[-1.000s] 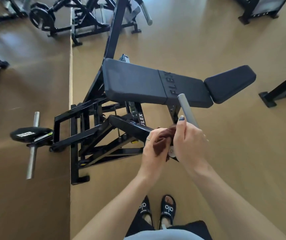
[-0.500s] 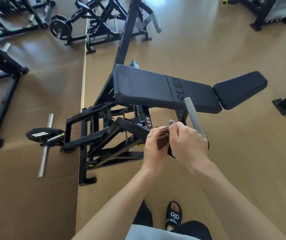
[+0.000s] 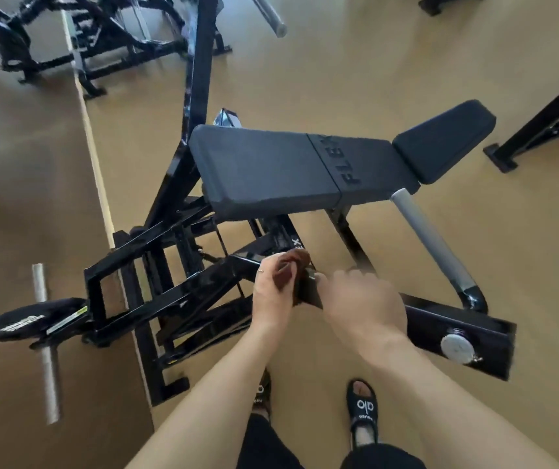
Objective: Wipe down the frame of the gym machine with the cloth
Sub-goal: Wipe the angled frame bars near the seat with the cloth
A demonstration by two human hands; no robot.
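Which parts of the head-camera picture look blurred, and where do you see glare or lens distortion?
Head view: the right hand and far machines are motion-smeared; the padded bench stays fairly sharp; window light glares on the floor; wide-angle bending curves the floor seam.

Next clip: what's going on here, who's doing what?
A person stands over a black gym machine and cleans it with a brown cloth. The left hand holds the bunched cloth against a black frame bar in front of the padded bench. The right hand rests on the same bar beside it; its grip is blurred.
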